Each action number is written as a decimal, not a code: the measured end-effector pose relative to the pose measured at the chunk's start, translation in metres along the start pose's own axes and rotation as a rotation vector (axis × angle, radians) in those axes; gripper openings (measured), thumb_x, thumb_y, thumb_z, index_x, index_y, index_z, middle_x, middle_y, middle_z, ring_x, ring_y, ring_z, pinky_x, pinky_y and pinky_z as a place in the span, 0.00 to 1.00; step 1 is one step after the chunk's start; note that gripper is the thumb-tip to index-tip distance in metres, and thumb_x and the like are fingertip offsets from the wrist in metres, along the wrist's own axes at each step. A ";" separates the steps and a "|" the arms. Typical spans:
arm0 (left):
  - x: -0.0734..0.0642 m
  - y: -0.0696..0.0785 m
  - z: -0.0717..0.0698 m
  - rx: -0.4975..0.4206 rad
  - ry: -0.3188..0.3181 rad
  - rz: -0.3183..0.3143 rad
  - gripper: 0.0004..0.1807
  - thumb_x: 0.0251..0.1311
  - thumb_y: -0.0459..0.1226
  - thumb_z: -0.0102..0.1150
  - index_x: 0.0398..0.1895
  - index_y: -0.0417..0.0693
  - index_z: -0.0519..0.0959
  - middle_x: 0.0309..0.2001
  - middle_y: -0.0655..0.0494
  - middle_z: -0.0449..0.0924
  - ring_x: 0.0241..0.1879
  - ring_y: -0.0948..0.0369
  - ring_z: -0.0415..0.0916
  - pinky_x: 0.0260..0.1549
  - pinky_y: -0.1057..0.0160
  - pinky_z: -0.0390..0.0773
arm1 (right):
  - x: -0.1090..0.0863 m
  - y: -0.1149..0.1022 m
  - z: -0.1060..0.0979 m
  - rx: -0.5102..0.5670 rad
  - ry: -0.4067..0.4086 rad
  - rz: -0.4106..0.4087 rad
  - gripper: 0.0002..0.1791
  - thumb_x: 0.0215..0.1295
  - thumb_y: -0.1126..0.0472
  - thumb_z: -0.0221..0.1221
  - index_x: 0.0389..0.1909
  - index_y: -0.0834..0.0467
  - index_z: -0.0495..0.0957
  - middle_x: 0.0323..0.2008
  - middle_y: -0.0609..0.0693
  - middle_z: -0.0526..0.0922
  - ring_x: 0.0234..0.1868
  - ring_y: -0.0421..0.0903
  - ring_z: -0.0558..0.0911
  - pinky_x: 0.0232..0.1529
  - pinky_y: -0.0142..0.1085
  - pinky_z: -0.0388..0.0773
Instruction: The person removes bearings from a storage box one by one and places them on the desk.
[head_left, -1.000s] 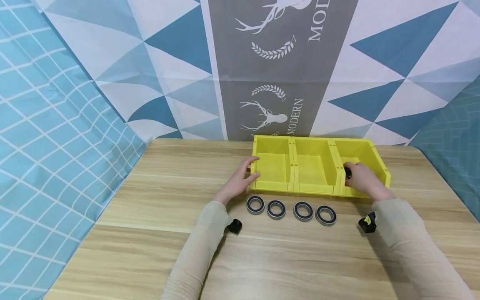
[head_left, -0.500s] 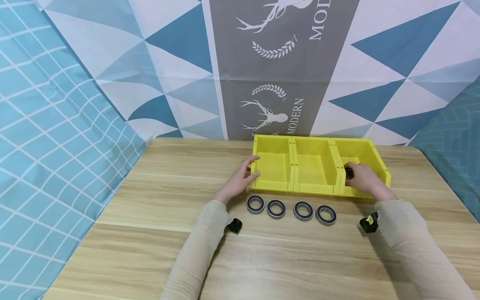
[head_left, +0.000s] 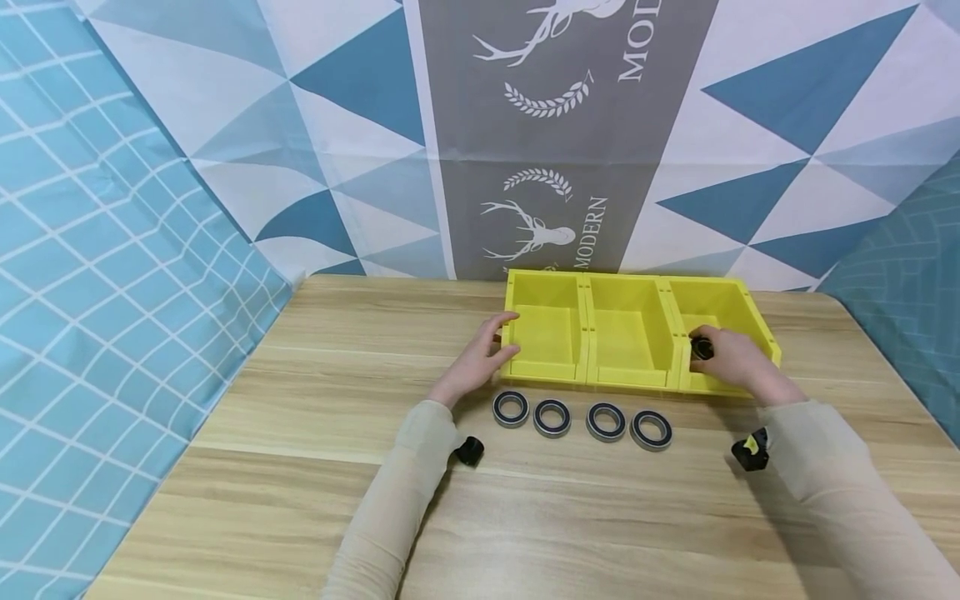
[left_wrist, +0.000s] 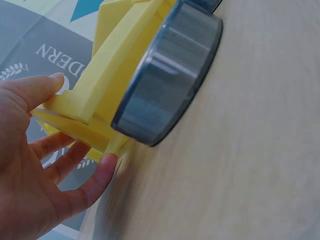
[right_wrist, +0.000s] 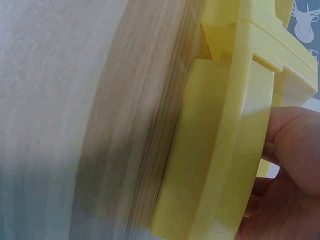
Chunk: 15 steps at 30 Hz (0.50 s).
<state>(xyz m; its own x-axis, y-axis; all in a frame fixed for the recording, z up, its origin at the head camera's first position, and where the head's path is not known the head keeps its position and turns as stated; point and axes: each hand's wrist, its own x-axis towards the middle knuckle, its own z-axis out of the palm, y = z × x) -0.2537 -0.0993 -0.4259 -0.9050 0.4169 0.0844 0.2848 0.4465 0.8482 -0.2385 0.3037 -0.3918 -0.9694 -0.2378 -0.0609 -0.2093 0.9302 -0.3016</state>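
A yellow three-compartment bin [head_left: 583,327] stands near the back of the table. My left hand [head_left: 474,363] holds its left wall, and in the left wrist view the thumb lies on one side of the yellow edge with the fingers on the other. Inside the right compartment, my right hand [head_left: 733,358] pinches a dark bearing [head_left: 702,348], partly covered by the fingers. The right wrist view shows the compartment's front wall [right_wrist: 215,150] hiding the fingertips and the bearing. Several bearings [head_left: 552,418] lie flat in a row before the bin; one bearing [left_wrist: 167,75] looms large in the left wrist view.
The wooden table [head_left: 315,483] extends to the left and in front. A patterned cloth [head_left: 360,125] hangs behind it. Black wrist cameras sit under both sleeves, the left camera [head_left: 470,451] close to the row of bearings.
My right hand and forearm have shifted slightly to the right with the dark bearing, more of which shows now. The left hand, the bin and the row of bearings have stayed put.
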 end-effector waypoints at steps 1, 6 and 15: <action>0.000 0.000 0.000 0.000 0.001 0.000 0.32 0.77 0.39 0.53 0.80 0.51 0.57 0.80 0.44 0.53 0.66 0.41 0.67 0.65 0.41 0.72 | -0.001 -0.001 0.000 -0.003 0.006 0.002 0.32 0.64 0.62 0.65 0.61 0.79 0.68 0.55 0.81 0.76 0.57 0.79 0.74 0.59 0.68 0.72; 0.000 0.000 0.000 -0.002 -0.002 -0.001 0.32 0.77 0.39 0.52 0.80 0.51 0.56 0.80 0.44 0.53 0.66 0.41 0.67 0.65 0.41 0.72 | -0.006 -0.004 -0.002 0.003 0.036 0.018 0.33 0.63 0.62 0.67 0.62 0.78 0.68 0.53 0.81 0.74 0.55 0.78 0.74 0.56 0.68 0.74; 0.001 -0.002 0.000 0.002 0.000 -0.005 0.32 0.77 0.40 0.52 0.80 0.52 0.57 0.80 0.44 0.53 0.67 0.41 0.67 0.65 0.41 0.72 | -0.017 -0.011 -0.004 0.069 0.095 0.044 0.32 0.64 0.62 0.67 0.62 0.75 0.67 0.51 0.78 0.69 0.46 0.72 0.76 0.48 0.65 0.75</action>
<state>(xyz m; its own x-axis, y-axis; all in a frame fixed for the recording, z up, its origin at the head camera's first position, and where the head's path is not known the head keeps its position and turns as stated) -0.2550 -0.0997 -0.4277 -0.9067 0.4142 0.0799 0.2805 0.4504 0.8476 -0.2203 0.2987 -0.3835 -0.9859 -0.1669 0.0143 -0.1605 0.9169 -0.3654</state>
